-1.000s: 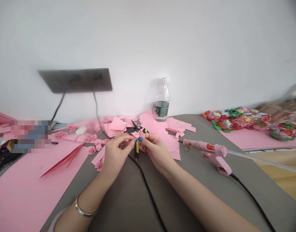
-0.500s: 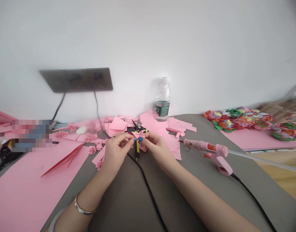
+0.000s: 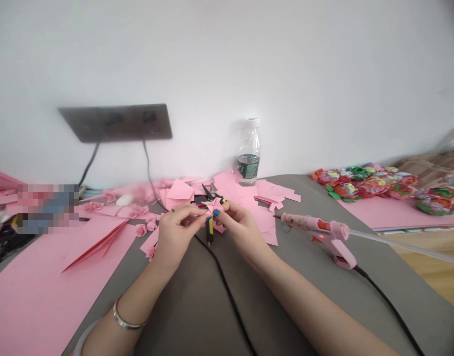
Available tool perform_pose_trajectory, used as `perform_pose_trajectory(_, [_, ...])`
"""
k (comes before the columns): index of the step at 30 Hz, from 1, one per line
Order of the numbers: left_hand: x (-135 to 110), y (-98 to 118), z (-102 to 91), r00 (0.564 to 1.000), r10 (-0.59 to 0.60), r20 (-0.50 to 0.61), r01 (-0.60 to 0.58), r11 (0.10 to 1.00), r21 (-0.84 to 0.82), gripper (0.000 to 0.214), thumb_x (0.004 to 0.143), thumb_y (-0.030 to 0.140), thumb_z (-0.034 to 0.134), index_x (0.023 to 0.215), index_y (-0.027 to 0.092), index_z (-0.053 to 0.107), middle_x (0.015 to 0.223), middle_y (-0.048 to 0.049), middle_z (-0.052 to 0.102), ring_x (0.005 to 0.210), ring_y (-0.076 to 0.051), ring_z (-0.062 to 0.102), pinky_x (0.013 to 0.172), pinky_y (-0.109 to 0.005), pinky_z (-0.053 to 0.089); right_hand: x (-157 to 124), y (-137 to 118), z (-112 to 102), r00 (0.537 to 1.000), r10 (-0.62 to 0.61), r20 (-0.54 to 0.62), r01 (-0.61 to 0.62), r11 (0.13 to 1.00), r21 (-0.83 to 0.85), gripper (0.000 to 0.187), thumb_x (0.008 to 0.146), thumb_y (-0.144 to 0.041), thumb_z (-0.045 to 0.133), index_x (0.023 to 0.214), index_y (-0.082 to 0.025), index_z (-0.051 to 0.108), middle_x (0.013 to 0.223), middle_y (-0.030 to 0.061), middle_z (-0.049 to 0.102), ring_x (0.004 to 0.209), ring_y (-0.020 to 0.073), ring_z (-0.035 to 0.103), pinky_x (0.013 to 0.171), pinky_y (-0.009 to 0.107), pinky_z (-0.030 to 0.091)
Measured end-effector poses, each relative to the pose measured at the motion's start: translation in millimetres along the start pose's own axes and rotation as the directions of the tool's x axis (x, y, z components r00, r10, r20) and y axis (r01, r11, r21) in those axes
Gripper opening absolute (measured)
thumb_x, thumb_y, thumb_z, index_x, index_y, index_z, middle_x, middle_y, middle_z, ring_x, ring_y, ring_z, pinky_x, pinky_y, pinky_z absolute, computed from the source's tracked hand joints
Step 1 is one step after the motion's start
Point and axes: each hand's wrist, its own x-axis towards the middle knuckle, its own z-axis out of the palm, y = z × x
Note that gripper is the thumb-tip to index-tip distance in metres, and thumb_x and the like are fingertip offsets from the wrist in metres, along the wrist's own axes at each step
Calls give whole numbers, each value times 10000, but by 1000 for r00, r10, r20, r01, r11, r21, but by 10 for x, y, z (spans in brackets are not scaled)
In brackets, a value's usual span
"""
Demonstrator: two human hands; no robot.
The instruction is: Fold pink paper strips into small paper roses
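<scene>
My left hand (image 3: 177, 231) and my right hand (image 3: 239, 228) meet over the grey table (image 3: 197, 301), both pinched on a small folded pink paper piece (image 3: 213, 206) held between their fingertips. Blue-painted thumbnails press on the paper. Just behind and below it lie black and yellow scissors (image 3: 210, 199) on a heap of pink paper squares (image 3: 245, 195). A silver bangle rings my left wrist.
A pink hot glue gun (image 3: 333, 237) with a glue stick lies to the right, its black cable running toward me. A second black cable (image 3: 227, 291) runs between my arms. A water bottle (image 3: 248, 154) stands by the wall. Small pink paper roses (image 3: 141, 228), large pink sheets (image 3: 34, 287) and colourful paper flowers (image 3: 364, 183) lie around.
My fingers have shifted slightly on the pink paper piece, turning it a little. Both hands stay in the same place.
</scene>
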Motion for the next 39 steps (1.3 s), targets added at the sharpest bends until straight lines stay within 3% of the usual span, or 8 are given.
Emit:
perform_pose_trajectory(6, [4, 32, 8, 986, -159, 49, 163, 979, -120, 70, 755, 254, 739, 785, 191, 736, 777, -16, 719, 631, -135, 659, 600, -238, 526, 18, 26, -21, 999, -39, 13, 39, 999, -18, 384, 717, -522, 725, 705, -192, 528, 655, -26, 505, 635, 123, 459, 579, 245, 366])
perform_pose_trajectory(11, [15, 65, 22, 973, -206, 100, 222, 957, -185, 86, 753, 242, 718, 727, 177, 667, 749, -3, 685, 652, -126, 644, 627, -225, 527, 24, 36, -26, 993, -110, 49, 114, 990, -79, 306, 778, -450, 687, 732, -196, 522, 659, -35, 485, 585, 114, 444, 573, 260, 352])
perform_pose_trajectory(19, [9, -30, 20, 953, -270, 138, 296, 926, -235, 123, 782, 301, 709, 828, 190, 680, 773, -18, 671, 678, -138, 618, 478, -187, 440, 33, 33, -42, 987, -149, 60, 156, 980, -127, 231, 813, -388, 643, 749, -198, 528, 689, -25, 507, 595, 121, 452, 571, 267, 356])
perform_pose_trajectory(33, [37, -14, 4, 978, -195, 68, 205, 960, -193, 86, 780, 253, 688, 728, 184, 688, 728, -14, 682, 686, -145, 616, 618, -237, 491, 8, 1, -28, 981, -189, 51, 195, 959, -207, 188, 825, -368, 652, 844, -189, 598, 761, 10, 575, 655, 141, 489, 594, 277, 377])
perform_pose_trajectory(39, [15, 39, 21, 982, -183, 52, 189, 966, -178, 60, 789, 247, 681, 809, 196, 658, 798, -8, 632, 768, -144, 605, 660, -229, 514, 7, -14, -48, 974, -221, 47, 226, 938, -263, 169, 845, -356, 641, 797, -197, 615, 779, 18, 607, 682, 152, 531, 618, 286, 386])
